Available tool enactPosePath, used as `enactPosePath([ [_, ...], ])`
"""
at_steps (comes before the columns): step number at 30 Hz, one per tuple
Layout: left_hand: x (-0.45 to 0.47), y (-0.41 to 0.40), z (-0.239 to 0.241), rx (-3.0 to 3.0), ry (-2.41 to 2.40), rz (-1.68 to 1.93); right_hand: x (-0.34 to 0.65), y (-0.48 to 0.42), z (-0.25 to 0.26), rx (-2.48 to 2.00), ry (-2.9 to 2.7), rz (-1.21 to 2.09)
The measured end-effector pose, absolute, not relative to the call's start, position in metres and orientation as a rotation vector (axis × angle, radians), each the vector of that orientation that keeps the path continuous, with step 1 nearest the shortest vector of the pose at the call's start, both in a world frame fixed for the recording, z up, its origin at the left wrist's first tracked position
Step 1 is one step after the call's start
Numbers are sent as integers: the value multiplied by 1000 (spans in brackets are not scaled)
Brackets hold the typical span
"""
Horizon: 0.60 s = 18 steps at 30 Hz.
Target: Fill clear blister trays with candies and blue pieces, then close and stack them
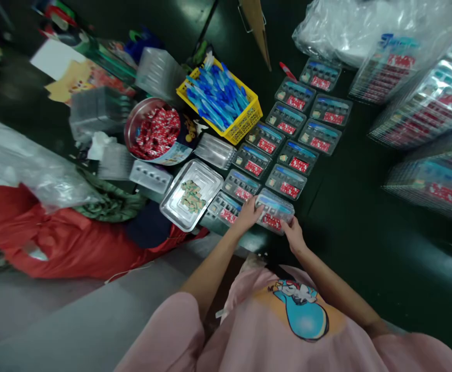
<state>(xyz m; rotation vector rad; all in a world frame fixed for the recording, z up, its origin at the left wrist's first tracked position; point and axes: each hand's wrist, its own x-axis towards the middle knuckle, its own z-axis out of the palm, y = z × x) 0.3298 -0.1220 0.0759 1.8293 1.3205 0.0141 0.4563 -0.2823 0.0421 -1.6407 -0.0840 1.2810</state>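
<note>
Between my two hands is a clear plastic tray (275, 207) with a red patterned packet and small parts inside. My left hand (249, 213) grips its left edge, and my right hand (293, 231) closes on its lower right corner. Similar filled trays lie in rows just beyond, such as one filled tray (286, 182) directly above the held one. Another tray (226, 207) lies left of my left hand. Farther left, a metal tray (192, 196) holds small green and tan pieces.
A yellow basket (249, 116) holds blue pens; left of it stands a round tin (130, 126) of red packets. Stacks of filled trays (423, 111) rise on the right of the dark table (349, 227). A plastic bag (338, 31) lies behind, a red sack (94, 248) at left.
</note>
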Motion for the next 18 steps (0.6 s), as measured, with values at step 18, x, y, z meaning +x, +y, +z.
enactPosePath([
  [18, 365, -110, 93, 1884, 1146, 242, 499, -271, 72, -1621, -217, 1083],
])
